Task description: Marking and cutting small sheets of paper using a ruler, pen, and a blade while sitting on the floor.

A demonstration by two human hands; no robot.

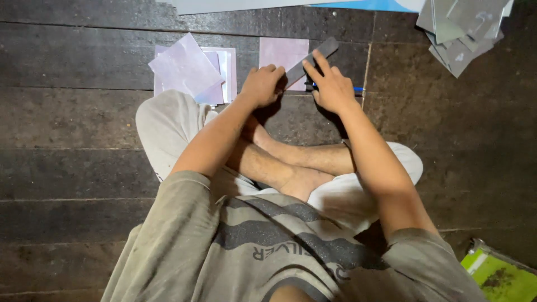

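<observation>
I sit cross-legged on a dark wooden floor. A long grey flat strip (pixel 313 56), like a ruler, lies diagonally across a pale pink sheet (pixel 279 53). My left hand (pixel 262 85) is closed around the strip's near end. My right hand (pixel 331 84) presses its fingers on the strip's middle, and a blue pen (pixel 358 89) pokes out beside that hand, under its palm.
A loose stack of pale lilac sheets (pixel 187 70) lies left of the pink sheet. Grey card pieces (pixel 461 28) are piled at the top right. A light board (pixel 279 4) runs along the top edge. A green packet (pixel 498 274) sits at the bottom right.
</observation>
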